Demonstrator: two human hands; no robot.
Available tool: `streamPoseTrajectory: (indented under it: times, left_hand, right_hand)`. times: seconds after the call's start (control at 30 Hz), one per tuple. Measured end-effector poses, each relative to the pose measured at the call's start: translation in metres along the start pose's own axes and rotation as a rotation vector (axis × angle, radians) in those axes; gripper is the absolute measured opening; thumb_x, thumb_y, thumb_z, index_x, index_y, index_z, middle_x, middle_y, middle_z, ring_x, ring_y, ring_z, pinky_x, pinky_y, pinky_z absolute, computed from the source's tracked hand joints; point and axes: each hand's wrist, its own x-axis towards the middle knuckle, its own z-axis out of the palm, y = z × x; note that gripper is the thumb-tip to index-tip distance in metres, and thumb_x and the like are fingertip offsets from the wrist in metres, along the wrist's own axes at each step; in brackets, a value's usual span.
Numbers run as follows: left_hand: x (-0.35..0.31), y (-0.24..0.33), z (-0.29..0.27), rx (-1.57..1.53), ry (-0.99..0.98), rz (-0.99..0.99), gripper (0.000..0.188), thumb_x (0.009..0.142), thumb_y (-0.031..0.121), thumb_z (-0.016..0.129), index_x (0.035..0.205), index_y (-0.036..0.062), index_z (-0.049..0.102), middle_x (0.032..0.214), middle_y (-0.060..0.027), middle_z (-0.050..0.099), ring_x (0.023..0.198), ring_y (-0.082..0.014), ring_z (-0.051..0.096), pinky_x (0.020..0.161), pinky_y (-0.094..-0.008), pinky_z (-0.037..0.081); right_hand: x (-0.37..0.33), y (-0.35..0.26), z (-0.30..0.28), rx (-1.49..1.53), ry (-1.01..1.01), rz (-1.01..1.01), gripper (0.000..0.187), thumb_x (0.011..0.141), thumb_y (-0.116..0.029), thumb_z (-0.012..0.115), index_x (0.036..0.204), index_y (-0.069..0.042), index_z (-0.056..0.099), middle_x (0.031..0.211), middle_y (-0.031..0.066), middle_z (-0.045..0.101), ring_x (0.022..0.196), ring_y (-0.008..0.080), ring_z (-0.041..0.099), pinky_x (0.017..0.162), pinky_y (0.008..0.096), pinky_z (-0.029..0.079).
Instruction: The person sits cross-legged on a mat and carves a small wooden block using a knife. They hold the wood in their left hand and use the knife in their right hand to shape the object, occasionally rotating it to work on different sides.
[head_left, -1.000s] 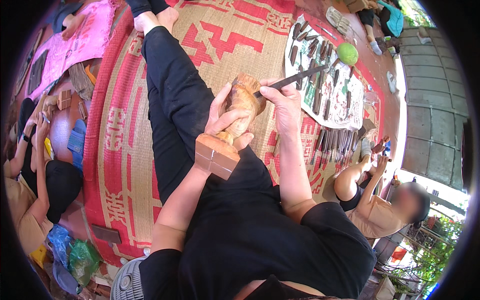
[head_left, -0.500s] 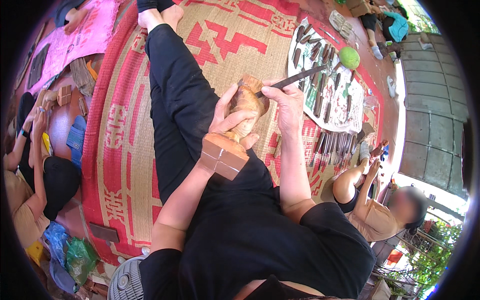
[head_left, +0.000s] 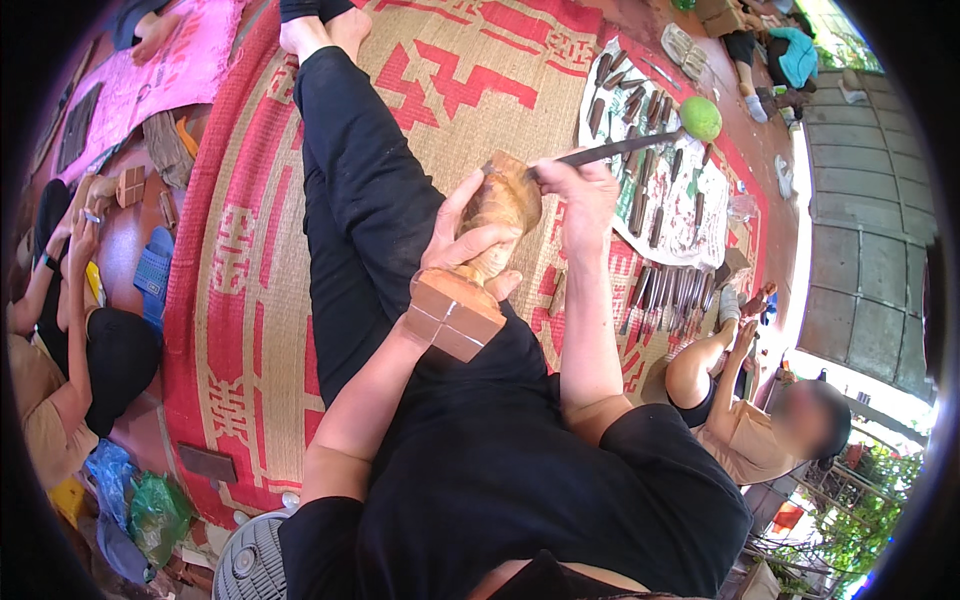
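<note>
Over red-tan matting [head_left: 450, 70], our left hand [head_left: 450, 237] grips carved tan wood [head_left: 512, 205], right hand [head_left: 586, 200] a slim black tool [head_left: 625, 146] (tip unclear).

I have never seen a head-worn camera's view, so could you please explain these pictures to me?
There is no machine here, just a person's bare left hand and right hand. The pictures come from one wide fisheye camera on the person's head, looking down, which makes straight edges bend near the rim. The left hand grips a wood carving; the right holds a long dark tool, one end toward the carving. On the patterned mat lies a white sheet with many other tools and a green fruit at its edge.
</note>
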Motion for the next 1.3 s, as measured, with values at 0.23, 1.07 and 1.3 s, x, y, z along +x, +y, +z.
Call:
streamPoseTrajectory:
  times: [0.23,1.07,1.3]
  left_hand:
    - [0.001,0.002,0.000,-0.016,0.010,-0.002,0.038,0.062,0.014,0.077,0.099,0.0122,0.067,0.143,-0.0181,0.030,0.129,-0.0357,0.036,0.104,-0.0419,0.035]
    - [-0.006,0.021,-0.007,0.308,-0.081,0.130,0.032,0.064,0.019,0.077,0.095,0.0153,0.069,0.140,-0.0189,0.035,0.128,-0.0402,0.038,0.103,-0.0447,0.038]
    - [-0.006,0.012,-0.004,0.318,-0.073,0.174,0.031,0.065,0.021,0.076,0.095,0.0161,0.070,0.138,-0.0191,0.039,0.126,-0.0398,0.040,0.103,-0.0455,0.037]
  right_hand:
    - [0.004,-0.009,-0.001,0.018,-0.076,0.031,0.011,0.074,-0.004,0.071,0.085,-0.001,0.067,0.078,0.0052,0.067,0.068,0.0112,0.062,0.063,0.0238,0.049]
    - [0.003,-0.009,-0.007,0.108,-0.018,0.031,0.011,0.077,-0.003,0.068,0.087,0.001,0.067,0.081,0.0096,0.069,0.072,0.0140,0.065,0.062,0.0242,0.051]
    - [-0.007,-0.003,0.000,-0.052,-0.151,0.018,0.013,0.075,-0.003,0.070,0.087,-0.001,0.067,0.080,0.0059,0.068,0.072,0.0112,0.062,0.066,0.0234,0.049]
